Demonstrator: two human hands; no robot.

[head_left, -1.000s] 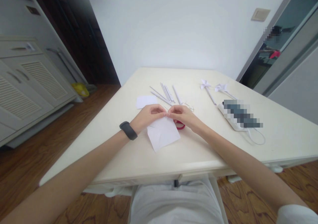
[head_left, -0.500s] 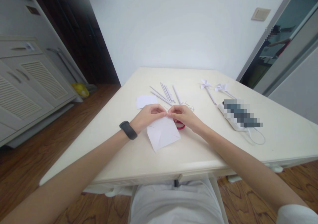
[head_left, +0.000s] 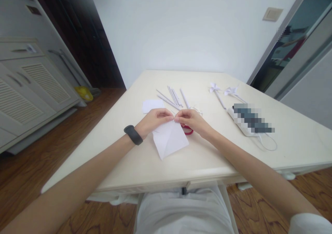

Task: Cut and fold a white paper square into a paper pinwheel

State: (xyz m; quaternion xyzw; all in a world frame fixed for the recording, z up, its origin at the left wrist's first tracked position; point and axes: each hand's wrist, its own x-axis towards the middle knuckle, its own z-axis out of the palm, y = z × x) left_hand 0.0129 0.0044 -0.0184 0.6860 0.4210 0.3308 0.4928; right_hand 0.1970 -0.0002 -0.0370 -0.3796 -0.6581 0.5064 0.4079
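A square sheet of white paper, with a diagonal crease and short cuts near its corners, is pinched at its far corner by both hands. My left hand closes thumb and fingers on that corner, and a dark band circles the wrist. Right beside it, my right hand pinches the same corner, fingertips nearly touching the left ones. Red-handled scissors lie partly hidden beneath the right hand. Behind the hands are several white paper sticks and another white paper piece.
Two white paper pinwheels on sticks lie at the back right of the cream table. Nearer stands a white device with a blurred dark top and a cable. Small pale bits lie behind the right hand.
The paper's near edge has shifted very slightly, its lower right corner a touch outward. Both hands keep their pinch in nearly the same place.
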